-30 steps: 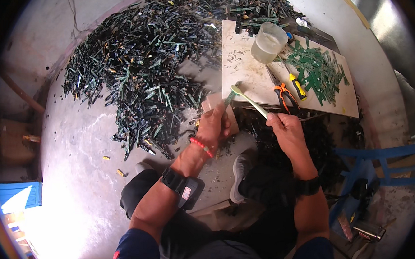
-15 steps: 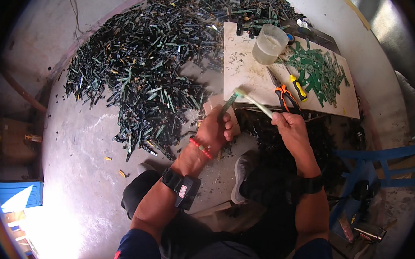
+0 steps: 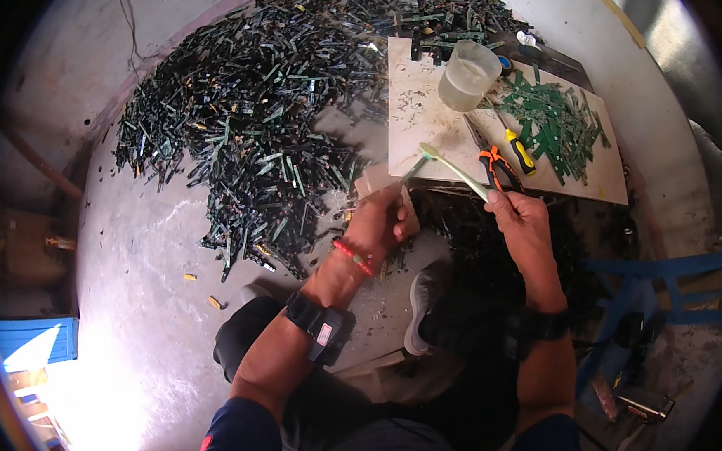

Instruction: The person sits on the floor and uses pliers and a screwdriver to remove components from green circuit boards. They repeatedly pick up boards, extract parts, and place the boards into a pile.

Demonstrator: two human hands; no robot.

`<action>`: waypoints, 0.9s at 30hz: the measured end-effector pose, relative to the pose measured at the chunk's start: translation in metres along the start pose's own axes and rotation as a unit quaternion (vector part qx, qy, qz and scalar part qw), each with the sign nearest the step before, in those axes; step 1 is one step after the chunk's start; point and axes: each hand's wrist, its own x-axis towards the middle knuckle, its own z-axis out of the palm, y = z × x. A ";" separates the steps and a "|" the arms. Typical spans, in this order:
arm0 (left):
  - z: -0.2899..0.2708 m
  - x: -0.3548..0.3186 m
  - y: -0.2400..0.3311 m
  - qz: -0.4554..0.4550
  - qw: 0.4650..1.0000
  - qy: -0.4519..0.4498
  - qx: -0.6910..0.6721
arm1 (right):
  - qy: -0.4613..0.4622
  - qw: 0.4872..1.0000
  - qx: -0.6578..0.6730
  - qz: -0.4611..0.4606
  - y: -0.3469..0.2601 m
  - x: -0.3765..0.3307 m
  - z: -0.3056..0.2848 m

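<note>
My right hand (image 3: pixel 521 227) is closed around the handle of a pale green toothbrush (image 3: pixel 461 174). The brush's head lies at the near left edge of the white board (image 3: pixel 420 134), over the upper end of a narrow dark green strip (image 3: pixel 415 169). That strip is gripped in my left hand (image 3: pixel 380 218), whose fingers are curled. Whether the bristles touch the strip I cannot tell. On the board, pliers with orange and black handles (image 3: pixel 497 168) lie beside a yellow-handled screwdriver (image 3: pixel 520 151). Behind them stands a cloudy translucent plastic cup (image 3: pixel 469 77).
Several green strips (image 3: pixel 553 126) are heaped on the board's right side. A big pile of dark strips (image 3: pixel 260 120) covers the floor at the far left. A blue stool-like frame (image 3: pixel 663 285) stands at right. Small brass-coloured pieces (image 3: pixel 215 302) lie on the floor.
My right hand has shifted a little to the right, and the toothbrush head has slid up and right along the strip's end. My left hand has barely moved.
</note>
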 end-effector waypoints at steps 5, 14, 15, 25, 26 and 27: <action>0.000 0.004 -0.009 0.056 0.990 0.081 0.101 | 0.030 0.995 -0.093 0.011 0.000 0.000 -0.005; 0.002 0.006 -0.013 0.097 0.971 0.118 0.186 | 0.096 0.987 -0.128 -0.032 -0.002 0.005 0.002; 0.002 0.006 -0.013 0.101 0.970 0.117 0.188 | 0.057 0.995 -0.067 -0.048 -0.001 0.007 0.000; 0.001 0.003 -0.010 0.051 0.983 0.113 0.136 | -0.055 0.995 -0.078 -0.039 0.004 0.006 0.005; 0.000 0.002 -0.009 0.050 0.984 0.106 0.135 | 0.027 0.996 -0.076 -0.044 0.007 0.009 0.009; 0.001 0.003 -0.007 0.049 0.985 0.097 0.134 | 0.078 0.994 -0.067 -0.042 0.004 0.014 0.006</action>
